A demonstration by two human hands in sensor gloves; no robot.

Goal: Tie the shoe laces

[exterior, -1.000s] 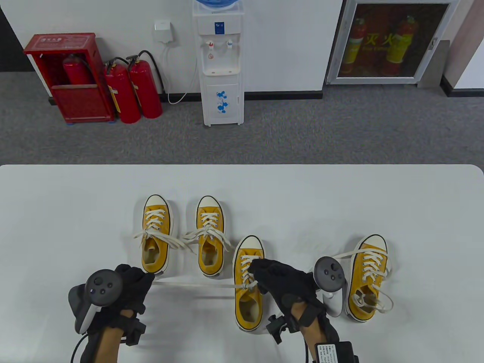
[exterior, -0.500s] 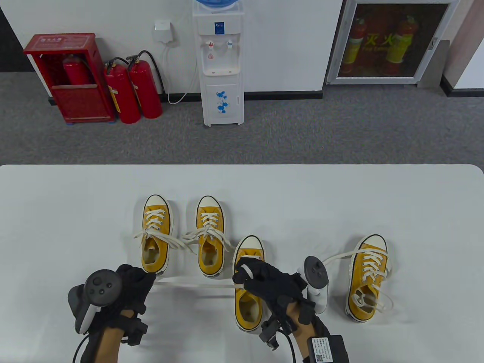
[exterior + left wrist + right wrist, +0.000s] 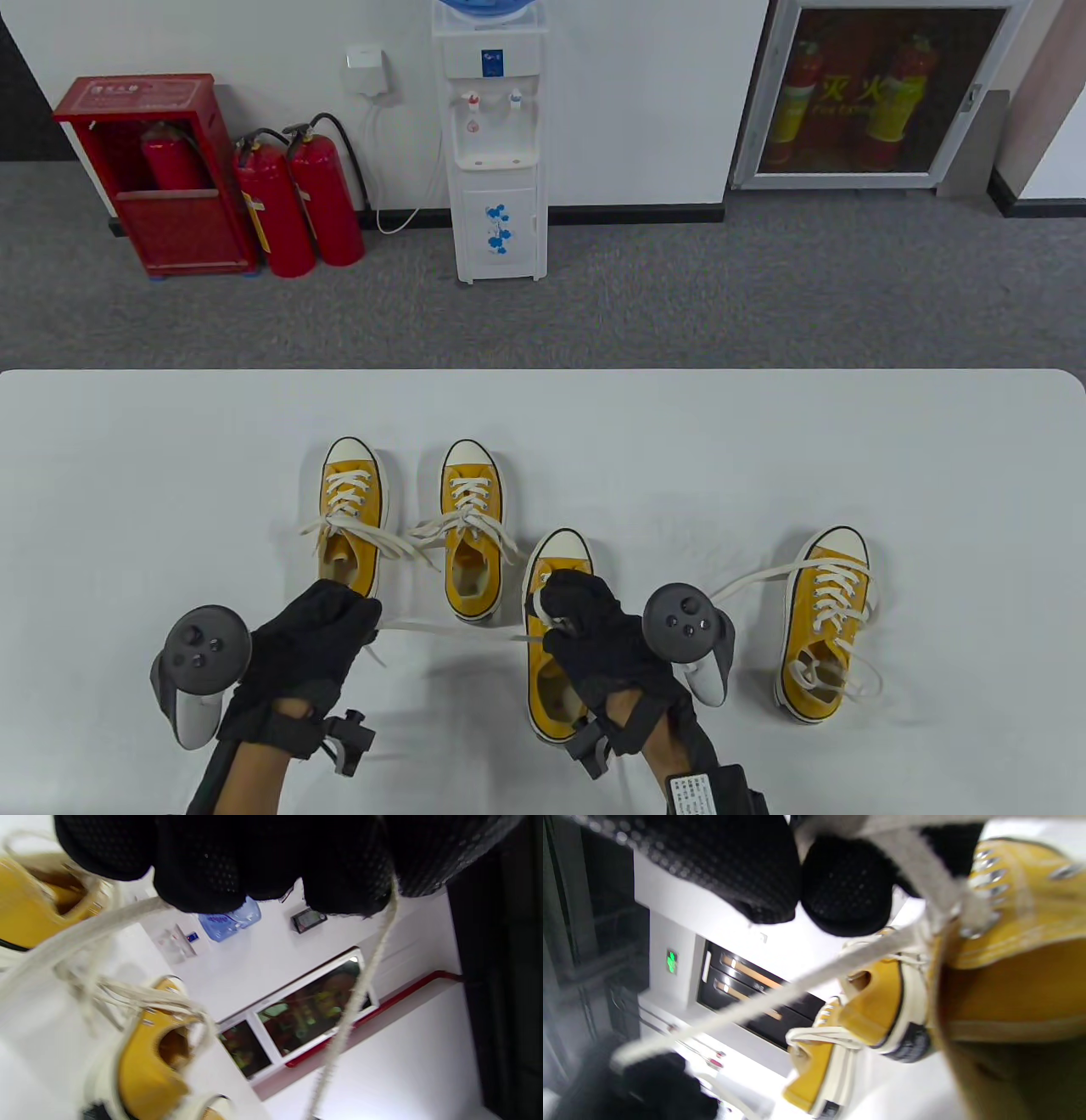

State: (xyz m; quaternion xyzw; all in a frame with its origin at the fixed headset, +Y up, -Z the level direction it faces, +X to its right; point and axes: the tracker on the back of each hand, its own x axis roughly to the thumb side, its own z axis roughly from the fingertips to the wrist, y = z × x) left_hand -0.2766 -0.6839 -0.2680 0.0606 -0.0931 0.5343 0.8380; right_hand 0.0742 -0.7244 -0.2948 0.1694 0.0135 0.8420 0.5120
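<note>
Left hand pinches one lace end, stretched leftward from the third yellow shoe. Right hand grips the other lace above that shoe's tongue; the shoe stands on the table.

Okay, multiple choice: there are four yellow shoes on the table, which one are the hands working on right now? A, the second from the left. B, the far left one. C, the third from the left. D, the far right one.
C: the right hand sits over the third shoe, and a white lace runs taut from that shoe to the left hand, which grips it.
</note>
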